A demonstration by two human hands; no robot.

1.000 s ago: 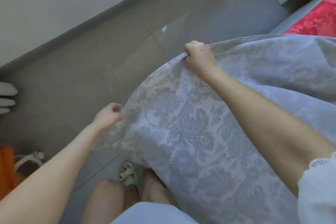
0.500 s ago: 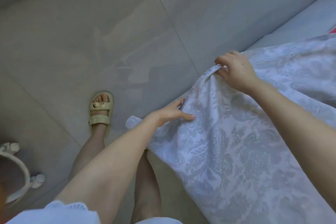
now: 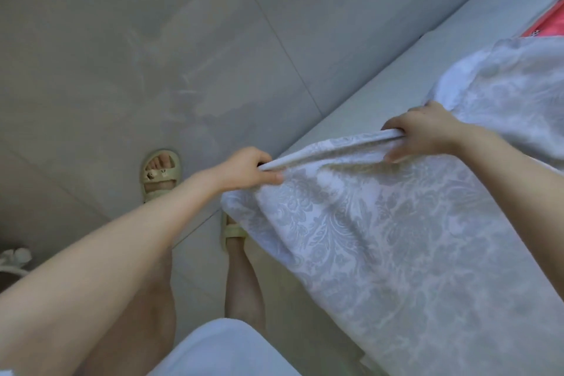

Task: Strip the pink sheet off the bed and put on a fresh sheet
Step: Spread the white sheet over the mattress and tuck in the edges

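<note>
Left hand [image 3: 248, 168] and right hand [image 3: 422, 131] each grip the white sheet's [image 3: 396, 238] bunched edge beside the bed [image 3: 381, 82]; pink sheet [image 3: 546, 24] at the far corner; sandals [image 3: 160, 174] on the floor [image 3: 152, 40].

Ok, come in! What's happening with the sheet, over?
Gripping patterned sheet edge: left hand, right hand. Sheet drapes down off bed. Beyond it, pink sheet visible. Nothing in the way.

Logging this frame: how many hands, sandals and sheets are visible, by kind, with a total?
Hands: 2 (left hand, right hand, both gripping the white patterned sheet)
Sandals: 2 (left sandal, right sandal)
Sheets: 2 (white patterned sheet, pink sheet)
Total: 6
</note>
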